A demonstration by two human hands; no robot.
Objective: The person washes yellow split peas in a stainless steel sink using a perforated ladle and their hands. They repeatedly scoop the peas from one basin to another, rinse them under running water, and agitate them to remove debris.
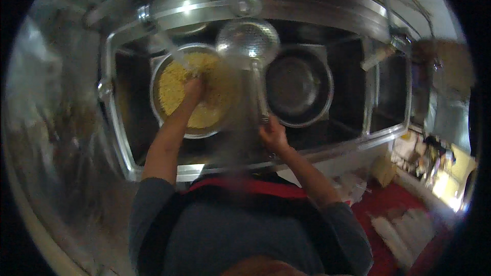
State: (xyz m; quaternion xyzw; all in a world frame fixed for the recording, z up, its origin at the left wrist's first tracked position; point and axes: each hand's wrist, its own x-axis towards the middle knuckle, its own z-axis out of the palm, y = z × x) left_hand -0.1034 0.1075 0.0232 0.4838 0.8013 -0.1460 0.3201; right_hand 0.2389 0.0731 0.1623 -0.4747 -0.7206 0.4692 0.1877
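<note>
My left hand (195,89) is in a round metal basin (154,103) filled with pale yellow, grain-like pieces (172,88). Its fingers are sunk among the pieces and partly hidden, so their pose does not show. A stream of water (172,50) seems to fall into the basin from the faucet (144,13). My right hand (274,134) grips the handle of a large perforated metal skimmer (247,40). The skimmer's round head lies over the gap between the first basin and a second dark metal basin (295,84), which stands to the right.
Both basins stand inside a wide stainless steel sink (119,122). A second faucet (383,51) juts over the divider at the right, beside a smaller basin (389,88). Whitish bundles (402,234) lie on a red surface at lower right. A blurred streak crosses the middle of the view.
</note>
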